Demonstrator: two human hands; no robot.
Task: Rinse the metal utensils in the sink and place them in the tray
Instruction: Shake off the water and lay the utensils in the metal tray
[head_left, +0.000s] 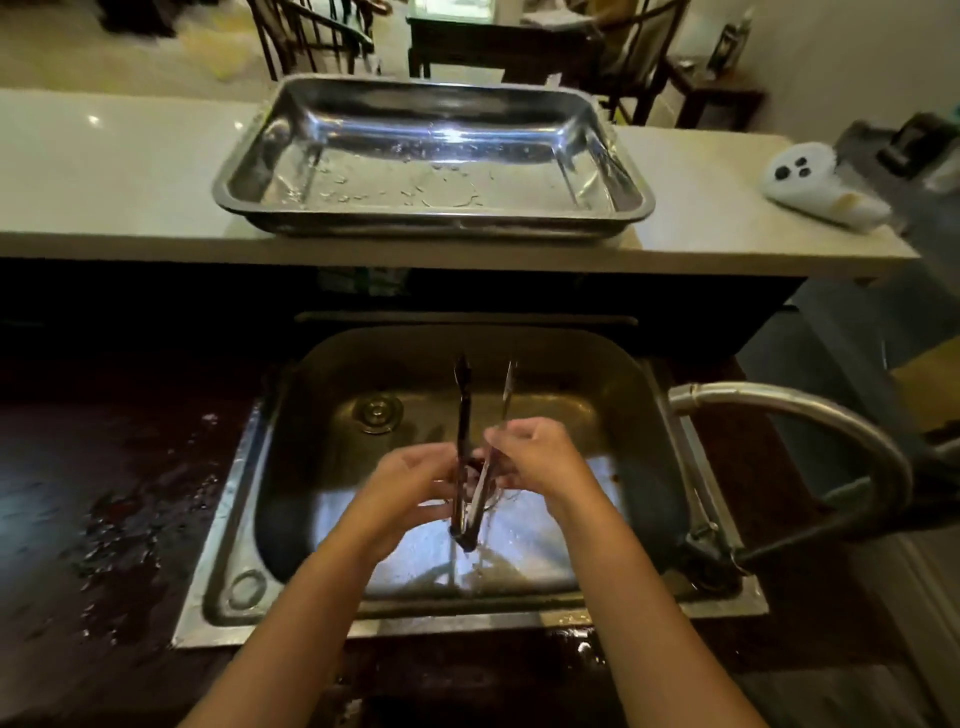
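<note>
Both hands are over the sink (613, 447), holding 1 pair of metal tongs (470, 457) between them. The tongs' hinge end points down toward the person, with the 2 arms splayed up and away toward the sink's back wall. The left hand (415, 486) is wrapped around the left arm of the tongs, fingers curled closed on it. The right hand (540, 457) pinches the right arm, fingers closed on the metal near the middle. Water runs off the hinge end into the basin; the stream's source can't be made out. The sink floor is wet and reflective under the hands. The drain (377, 413) sits at back left of the basin, clear of the tongs.

The faucet (810, 431) arcs in from the right side, its base at the sink's right rim. Its spout end is hidden or out of view.

The tray (260, 171) sits on the pale counter (130, 171) behind the sink, well apart from the hands. It holds only water droplets and a thin film, no utensils in it. Its front edge slightly overhangs the counter edge.

A white controller (821, 192) lies at the counter's right end. The dark worktop (104, 493) left of the sink is wet, with puddles near the rim.
</note>
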